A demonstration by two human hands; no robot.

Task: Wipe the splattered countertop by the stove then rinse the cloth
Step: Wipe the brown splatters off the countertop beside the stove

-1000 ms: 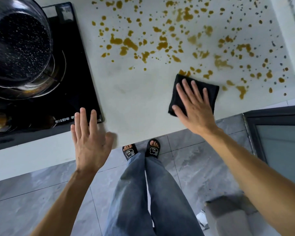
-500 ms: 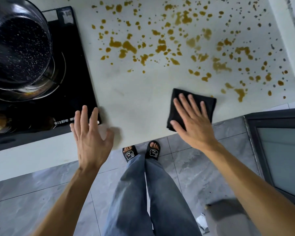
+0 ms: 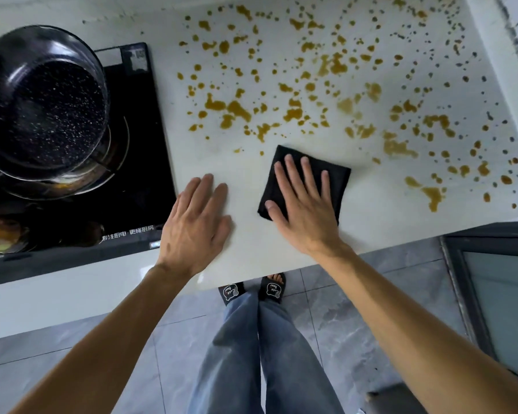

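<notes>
Both hands are flat and spread: my right hand [image 3: 304,201] presses the cloth [image 3: 337,177]; my left hand [image 3: 196,222] now rests on the counter [image 3: 251,264]. Cloth has slid left, below the splatter [image 3: 293,112]; most stains remain, so wiping continues.

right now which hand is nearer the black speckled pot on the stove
Left. The left hand lies flat on the white countertop just right of the stove, nearer the black speckled pot. The right hand presses the black cloth farther right.
</notes>
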